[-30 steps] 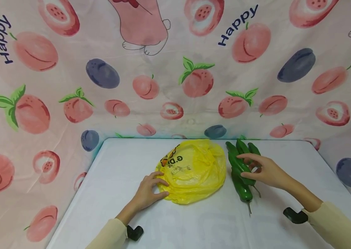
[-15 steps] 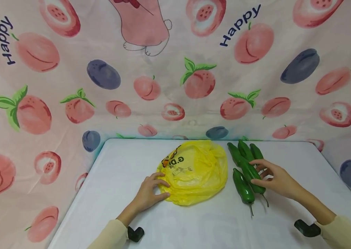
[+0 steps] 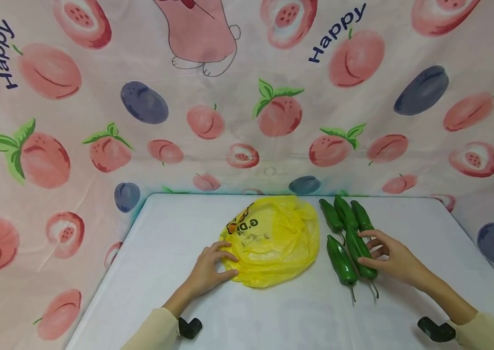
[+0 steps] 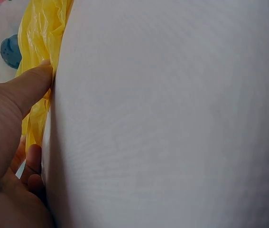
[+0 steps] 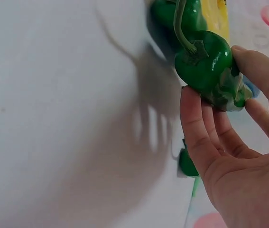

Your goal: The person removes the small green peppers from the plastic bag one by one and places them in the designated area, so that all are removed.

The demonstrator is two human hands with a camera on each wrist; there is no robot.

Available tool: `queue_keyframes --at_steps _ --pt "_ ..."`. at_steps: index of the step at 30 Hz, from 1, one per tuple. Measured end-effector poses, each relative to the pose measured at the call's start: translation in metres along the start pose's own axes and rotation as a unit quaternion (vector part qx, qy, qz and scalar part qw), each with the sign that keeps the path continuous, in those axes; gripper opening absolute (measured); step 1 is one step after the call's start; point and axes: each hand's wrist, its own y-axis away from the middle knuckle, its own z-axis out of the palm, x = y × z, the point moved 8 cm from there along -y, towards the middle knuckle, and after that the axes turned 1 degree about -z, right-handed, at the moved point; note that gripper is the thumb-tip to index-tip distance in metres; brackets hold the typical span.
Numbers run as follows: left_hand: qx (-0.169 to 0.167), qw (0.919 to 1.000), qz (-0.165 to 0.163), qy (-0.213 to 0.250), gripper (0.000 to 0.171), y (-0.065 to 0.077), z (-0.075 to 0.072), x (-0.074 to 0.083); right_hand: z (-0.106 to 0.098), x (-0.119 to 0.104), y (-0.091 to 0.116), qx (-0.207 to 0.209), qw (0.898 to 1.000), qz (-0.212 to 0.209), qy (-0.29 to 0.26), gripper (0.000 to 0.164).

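My right hand point(image 3: 397, 260) holds a long green pepper point(image 3: 357, 250) between thumb and fingertips, its thin stem toward me. In the right wrist view, the thumb is on one side of this pepper point(image 5: 205, 66) and the fingers on the other. Just left of it lies another green pepper point(image 3: 341, 260), and behind it a row of 3 more peppers point(image 3: 345, 214). My left hand point(image 3: 207, 267) grips the near left edge of a crumpled yellow plastic bag point(image 3: 273, 243). The left wrist view has the thumb against the bag point(image 4: 41, 33), with curled fingers below.
The white tabletop point(image 3: 150, 243) carries the bag and the peppers. A fruit-printed cloth point(image 3: 238, 97) hangs behind the table and along its sides. A black device point(image 3: 436, 329) sits at the right wrist, another black device point(image 3: 190, 328) at the left.
My right hand has moved right and toward me with the pepper, off the pile and beside the nearer pepper. The rear peppers show more fully. My left hand keeps its place on the bag.
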Motion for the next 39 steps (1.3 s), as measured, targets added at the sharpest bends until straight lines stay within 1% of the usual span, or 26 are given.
queue_keyframes --at_steps 9,17,28,34,39 --pt "0.0 1.0 -0.002 -0.001 0.022 0.0 -0.001 -0.001 0.005 0.01 0.006 -0.006 0.999 0.021 -0.027 0.063" --pt "-0.003 1.0 -0.005 -0.004 0.023 0.0 0.0 -0.003 0.009 0.016 0.008 -0.01 0.999 0.033 -0.018 0.062" --pt "-0.006 1.0 -0.003 -0.005 0.023 -0.001 0.001 -0.001 0.013 0.022 0.007 -0.026 0.998 0.055 -0.021 0.063" --pt "-0.004 1.0 0.0 -0.005 0.023 -0.002 0.001 -0.001 0.015 0.025 0.007 -0.032 0.997 0.063 -0.008 0.061" --pt "-0.007 1.0 0.0 -0.002 0.023 -0.002 0.001 -0.001 0.015 0.026 0.006 -0.033 0.997 0.071 -0.008 0.061"
